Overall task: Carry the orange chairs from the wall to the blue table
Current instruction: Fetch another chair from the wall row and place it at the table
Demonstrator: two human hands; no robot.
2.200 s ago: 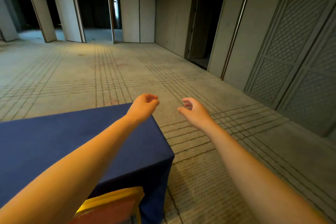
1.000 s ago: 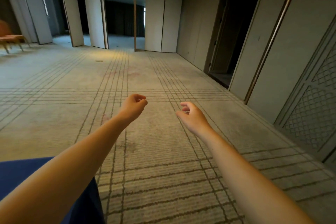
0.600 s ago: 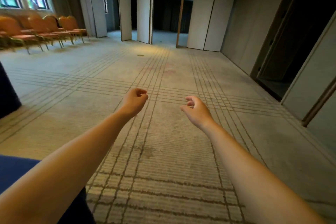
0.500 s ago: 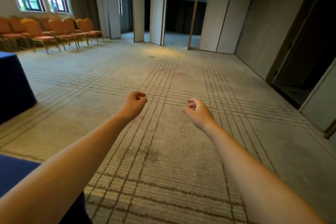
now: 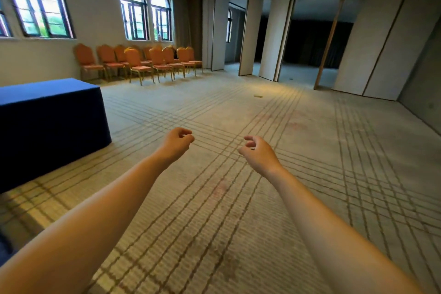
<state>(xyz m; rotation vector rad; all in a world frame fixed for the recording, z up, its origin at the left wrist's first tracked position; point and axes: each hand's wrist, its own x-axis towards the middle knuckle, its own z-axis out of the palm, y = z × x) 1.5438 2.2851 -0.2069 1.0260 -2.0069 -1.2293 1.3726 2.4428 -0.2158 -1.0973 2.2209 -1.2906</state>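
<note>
Orange chairs point(image 5: 140, 62) are standing bunched along the windowed wall, well apart from the person's empty, loosely curled left hand point(image 5: 177, 142) and right hand point(image 5: 259, 153), risking snagged legs when lifting.

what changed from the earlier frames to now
The view swung left: the doorway wall slid out of frame, and the orange chairs under the windows came into sight, with a blue table now at the left. Nothing was grasped or released. Left hand and right hand stayed out front, empty, fingers loosely curled.
</note>
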